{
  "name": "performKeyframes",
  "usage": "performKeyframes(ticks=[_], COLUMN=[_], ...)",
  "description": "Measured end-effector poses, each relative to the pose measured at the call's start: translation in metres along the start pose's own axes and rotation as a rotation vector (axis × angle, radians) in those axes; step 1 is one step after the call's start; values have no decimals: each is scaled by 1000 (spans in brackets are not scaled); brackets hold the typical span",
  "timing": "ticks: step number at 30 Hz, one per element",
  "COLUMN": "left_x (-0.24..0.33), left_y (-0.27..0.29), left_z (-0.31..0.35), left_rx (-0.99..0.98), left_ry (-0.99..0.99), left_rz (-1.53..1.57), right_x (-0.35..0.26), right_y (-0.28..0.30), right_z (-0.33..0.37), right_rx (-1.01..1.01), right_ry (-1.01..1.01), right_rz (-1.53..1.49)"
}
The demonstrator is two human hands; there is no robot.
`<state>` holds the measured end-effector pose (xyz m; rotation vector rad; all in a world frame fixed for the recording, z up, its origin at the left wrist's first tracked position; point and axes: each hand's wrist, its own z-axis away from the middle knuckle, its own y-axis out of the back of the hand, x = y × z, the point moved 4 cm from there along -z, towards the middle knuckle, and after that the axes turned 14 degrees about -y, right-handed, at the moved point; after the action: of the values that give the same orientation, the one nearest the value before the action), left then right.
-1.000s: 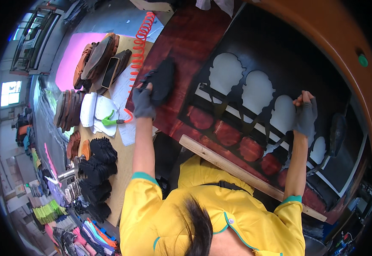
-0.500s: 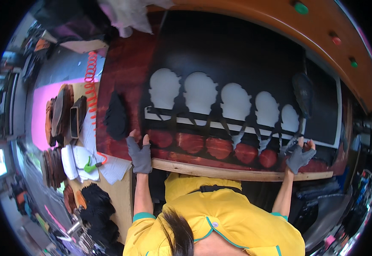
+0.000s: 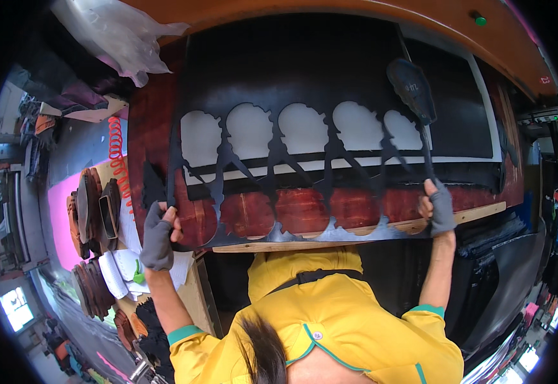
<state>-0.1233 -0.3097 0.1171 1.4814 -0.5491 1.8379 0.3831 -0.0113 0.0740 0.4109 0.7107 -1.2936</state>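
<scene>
Fingers of left hand, grey-gloved, pinch left edge of black sheet. Sheet lies flat over red-brown press bed, spanning it. Row of five scalloped cut-outs leaves thin webbed strips; material looks matte, thin, flexible. Wooden strip runs along near edge. Right hand, gloved, fingers curled on sheet's right end. Black paddle-shaped cutting die rests above. Risk, judged: uneven pull could tear narrow webs; sagging middle could snag.

The cut-out black sheet covers the tabletop ahead of me; stacked leather pieces crowd my left hand.
</scene>
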Motion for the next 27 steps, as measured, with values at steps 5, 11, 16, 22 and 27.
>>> performKeyframes(ticks=[5, 11, 16, 22, 27], left_x=[-21, -60, -20, -24, -32], left_y=[6, -10, -58, -86, -89], left_z=[59, 57, -12, -60, -59], left_rx=[-12, 183, 232, 367, 429], left_ry=[173, -106, -710, -889, -897], left_rz=[47, -740, -1078, -1271, -1196], right_x=[4, -47, -134, -151, -148], right_y=[37, 25, -38, -56, -66], right_z=[36, 26, -49, -92, -81], right_rx=[237, 759, 792, 614, 523], right_ry=[-146, 530, 842, 535, 699], right_rz=[454, 1130, 1255, 1163, 1127])
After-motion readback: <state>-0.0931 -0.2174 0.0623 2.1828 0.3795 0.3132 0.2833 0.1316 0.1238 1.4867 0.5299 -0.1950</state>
